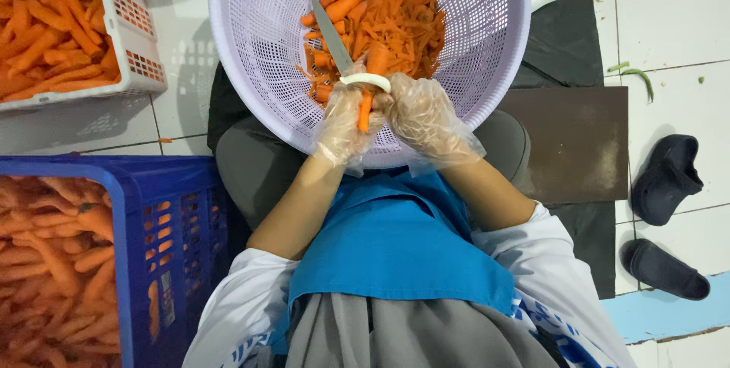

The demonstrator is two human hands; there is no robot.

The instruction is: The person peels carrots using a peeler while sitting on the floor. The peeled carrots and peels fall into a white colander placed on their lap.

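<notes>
Gloves are covering both hands: the left hand (342,121) is gripping a carrot (368,87) upright, the right hand (422,113) is clutching a white-handled knife (342,52), its blade pointing into the lavender basket (251,49) of carrot peelings (395,26) beyond.

White tiled floor (669,11) bears 2 crates (133,3).

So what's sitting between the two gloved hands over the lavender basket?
In the head view, a carrot stands upright between the left hand and the right hand, which grips a white-handled knife crossing above it.
</notes>
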